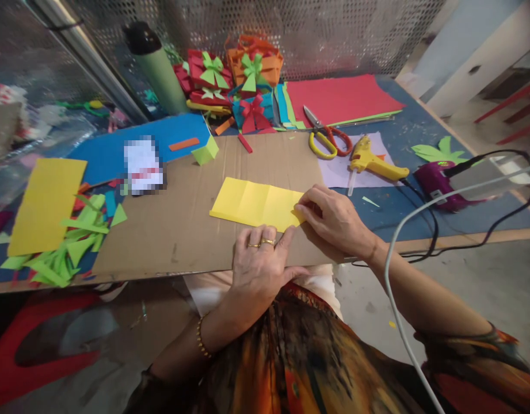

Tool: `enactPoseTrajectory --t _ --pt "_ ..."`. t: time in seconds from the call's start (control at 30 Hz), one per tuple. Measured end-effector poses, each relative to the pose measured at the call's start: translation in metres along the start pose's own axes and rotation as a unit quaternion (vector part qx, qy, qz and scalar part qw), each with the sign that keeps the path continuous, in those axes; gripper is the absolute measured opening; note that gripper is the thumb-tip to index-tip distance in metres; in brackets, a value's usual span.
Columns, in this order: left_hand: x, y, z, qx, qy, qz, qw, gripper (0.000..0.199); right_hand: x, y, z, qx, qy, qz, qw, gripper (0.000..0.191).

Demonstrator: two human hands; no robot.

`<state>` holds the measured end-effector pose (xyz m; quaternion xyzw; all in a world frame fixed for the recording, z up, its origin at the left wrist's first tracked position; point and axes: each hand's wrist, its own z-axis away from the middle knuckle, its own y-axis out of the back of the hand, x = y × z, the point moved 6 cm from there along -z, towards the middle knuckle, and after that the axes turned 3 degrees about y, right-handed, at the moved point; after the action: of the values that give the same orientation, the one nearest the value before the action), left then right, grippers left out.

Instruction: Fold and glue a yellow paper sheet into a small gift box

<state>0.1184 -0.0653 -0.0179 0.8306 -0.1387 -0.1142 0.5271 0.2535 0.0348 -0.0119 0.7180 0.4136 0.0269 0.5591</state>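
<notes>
A yellow paper strip (256,201) with upright crease lines and a narrow fold along its lower edge lies on the brown cardboard sheet (178,230). My right hand (334,218) pinches its right end between thumb and fingers. My left hand (260,259), with gold rings, presses bent fingers against the strip's lower edge; its thumb sits apart, nearer my body. Right of the strip, yellow-and-red-handled scissors (327,138) and a yellow glue gun (377,164) rest near a lilac sheet (334,172).
Green paper scraps (75,247) and a yellow sheet (49,201) lie left. Behind stand a green bottle (161,75) and small bow-trimmed paper boxes (251,69). Red sheets (342,98) are stacked at the back. A white cable (394,253) crosses by my right arm.
</notes>
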Motion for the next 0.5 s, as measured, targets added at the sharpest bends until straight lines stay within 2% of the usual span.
enactPoseTrajectory --t 0.13,0.23,0.33,0.4,0.5 --pt "-0.001 -0.001 -0.001 -0.007 0.005 0.004 1.0 0.082 -0.014 0.011 0.012 0.038 0.062 0.066 0.995 0.031" --pt "-0.001 -0.002 -0.002 0.0 0.002 0.004 1.0 0.083 -0.025 0.005 0.028 -0.022 0.126 0.105 0.986 0.043" --pt "-0.001 -0.004 -0.001 -0.003 -0.001 0.009 1.0 0.079 -0.027 -0.007 0.044 -0.094 0.153 0.096 0.979 0.07" --pt "-0.002 -0.005 -0.001 -0.007 0.001 0.015 1.0 0.077 -0.025 -0.011 0.05 -0.113 0.154 0.089 0.978 0.082" --pt "-0.004 -0.005 -0.002 -0.02 -0.004 0.025 0.999 0.08 -0.022 -0.014 0.051 -0.117 0.142 0.081 0.98 0.084"
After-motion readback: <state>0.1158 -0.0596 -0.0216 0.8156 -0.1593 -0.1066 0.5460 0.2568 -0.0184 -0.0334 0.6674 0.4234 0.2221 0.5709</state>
